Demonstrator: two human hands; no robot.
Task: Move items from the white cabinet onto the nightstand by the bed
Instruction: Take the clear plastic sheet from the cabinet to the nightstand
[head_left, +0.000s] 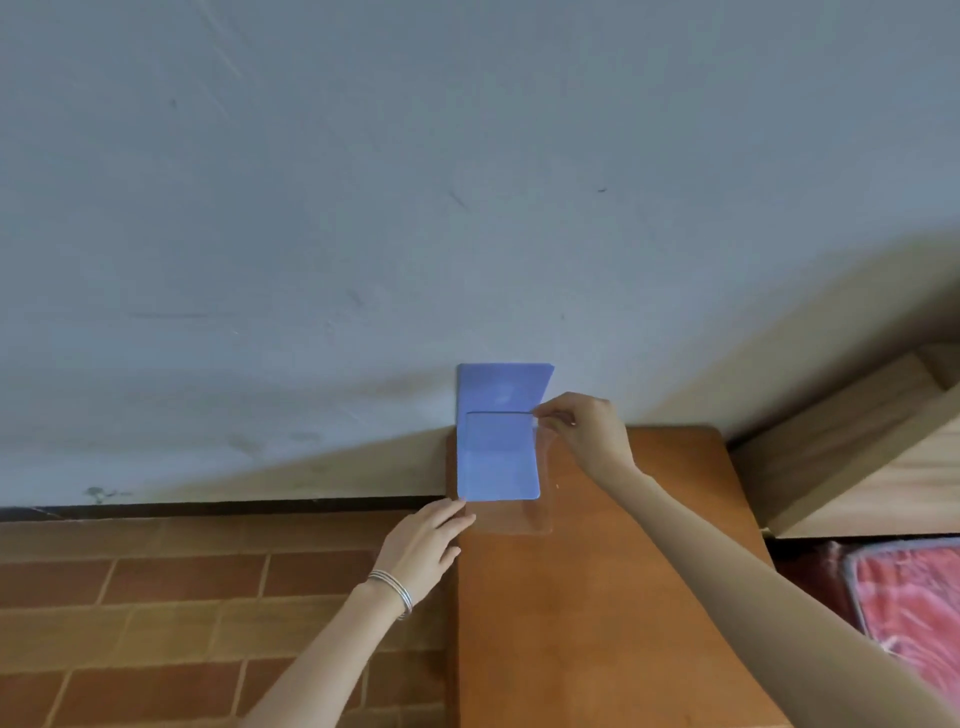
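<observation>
A blue folded card or booklet (498, 447) stands on the far left corner of the brown nightstand (613, 597), leaning against the grey wall. A clear plastic sheet or stand (519, 514) rises in front of it. My right hand (582, 431) pinches the top right corner of that clear sheet. My left hand (423, 545), with thin bracelets on the wrist, rests with its fingertips on the lower left corner of the clear sheet at the nightstand's left edge. The white cabinet is out of view.
A wooden bed frame (852, 447) stands to the right of the nightstand, with a red patterned blanket (914, 613) below it. Brown floor tiles (182, 613) lie to the left. The grey wall (363, 208) fills the upper view.
</observation>
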